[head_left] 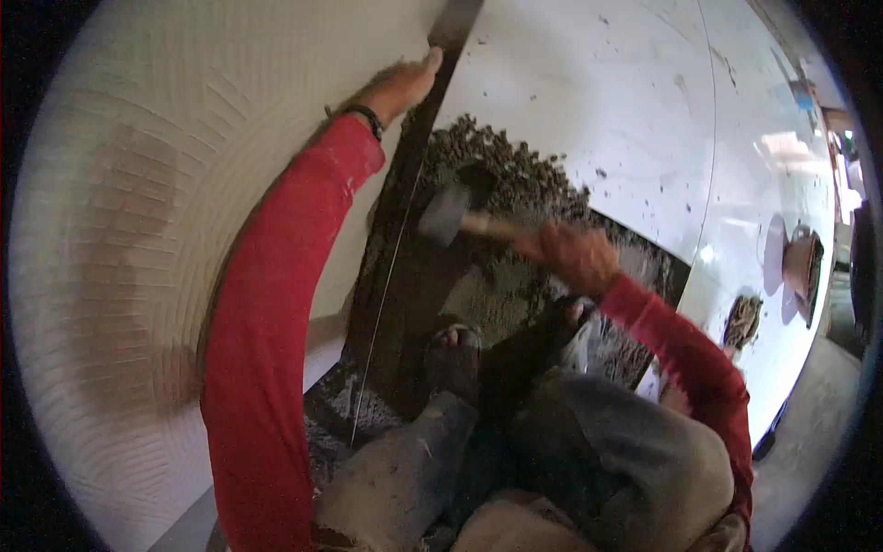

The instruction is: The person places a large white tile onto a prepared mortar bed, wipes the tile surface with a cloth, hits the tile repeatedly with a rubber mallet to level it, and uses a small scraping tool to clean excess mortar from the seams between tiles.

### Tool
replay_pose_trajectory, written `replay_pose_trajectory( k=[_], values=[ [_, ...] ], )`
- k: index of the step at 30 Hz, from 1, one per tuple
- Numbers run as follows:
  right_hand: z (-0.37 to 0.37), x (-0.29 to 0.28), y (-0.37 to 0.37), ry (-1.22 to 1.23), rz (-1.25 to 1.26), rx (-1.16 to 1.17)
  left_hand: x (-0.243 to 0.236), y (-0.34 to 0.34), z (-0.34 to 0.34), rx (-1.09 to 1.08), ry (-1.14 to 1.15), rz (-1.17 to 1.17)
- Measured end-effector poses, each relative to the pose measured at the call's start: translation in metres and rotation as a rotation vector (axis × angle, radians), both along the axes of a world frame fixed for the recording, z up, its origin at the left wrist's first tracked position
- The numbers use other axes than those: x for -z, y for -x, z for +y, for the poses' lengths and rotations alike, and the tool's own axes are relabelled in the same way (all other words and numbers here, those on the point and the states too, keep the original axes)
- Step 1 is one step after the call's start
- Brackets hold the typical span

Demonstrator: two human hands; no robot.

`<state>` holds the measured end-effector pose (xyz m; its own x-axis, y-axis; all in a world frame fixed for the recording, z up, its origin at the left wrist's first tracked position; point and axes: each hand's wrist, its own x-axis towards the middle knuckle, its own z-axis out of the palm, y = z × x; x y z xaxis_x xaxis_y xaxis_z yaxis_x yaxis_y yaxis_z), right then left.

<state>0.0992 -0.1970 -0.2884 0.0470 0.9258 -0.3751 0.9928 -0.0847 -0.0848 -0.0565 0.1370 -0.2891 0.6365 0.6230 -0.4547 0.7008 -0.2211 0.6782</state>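
My right hand (579, 259) is closed round the wooden handle of a hammer (444, 216). Its grey head, blurred by motion, hangs over the dark mortar bed beside a long dark strip (452, 26). That strip runs along the foot of the wall on my left. Farther off, my left hand (405, 87) grips the strip's upper edge, thumb toward the floor side; the other fingers are partly hidden. Crumbly dark mortar (501, 166) is heaped beyond the hammer head, against a large white tile (579, 101). A thin pale string (388, 276) stretches along the strip's base.
A cream wall with combed ridges (138, 230) rises at the left. My feet stand on the mortar bed between my knees. On glossy white tiles at the right are a clump of dark debris (742, 320) and a brown bucket-like container (800, 267). Crumbs dot the tiles.
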Motion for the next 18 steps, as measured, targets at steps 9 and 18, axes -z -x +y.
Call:
replay_pose_trajectory(
  k=[9,18],
  values=[
    [0.005,0.003,-0.019,0.028,-0.011,0.160,-0.002,-0.001,0.006,-0.006,0.096,-0.010],
    [-0.075,-0.035,0.020,-0.101,0.387,0.231,0.064,0.028,-0.085,0.066,-0.501,-0.218]
  ],
)
